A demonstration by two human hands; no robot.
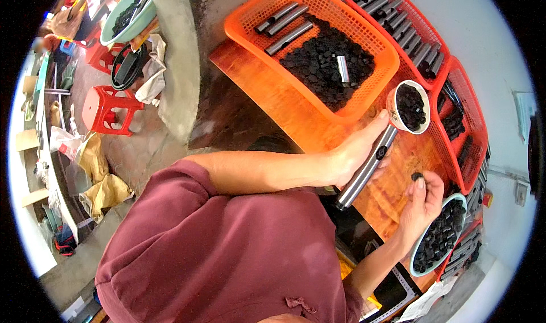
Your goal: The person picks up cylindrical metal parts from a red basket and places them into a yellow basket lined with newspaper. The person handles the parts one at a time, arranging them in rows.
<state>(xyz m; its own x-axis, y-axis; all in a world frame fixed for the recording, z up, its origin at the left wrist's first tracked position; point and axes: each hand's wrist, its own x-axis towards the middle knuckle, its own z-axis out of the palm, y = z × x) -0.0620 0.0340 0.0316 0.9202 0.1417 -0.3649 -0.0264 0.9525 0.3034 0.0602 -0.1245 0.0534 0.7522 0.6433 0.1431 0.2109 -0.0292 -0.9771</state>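
Note:
My left hand (355,155) is closed around a shiny metal tube (362,178), which slants across the wooden table's near edge. A dark round piece shows in the tube's side, and its lower end is black. To the right, my right hand (424,201) pinches a small black plug (417,176) between thumb and fingers, apart from the tube. Just beyond my left hand stands a white bowl (412,108) of small black pieces. A pale green basin (462,201) holding many black plugs sits beside my right wrist.
An orange basket (250,36) with black pieces and several metal tubes stands on the wooden table (273,104). Red baskets (476,118) line the right side, one full of tubes. On the floor at left are a red stool (105,108) and another green basin (108,33).

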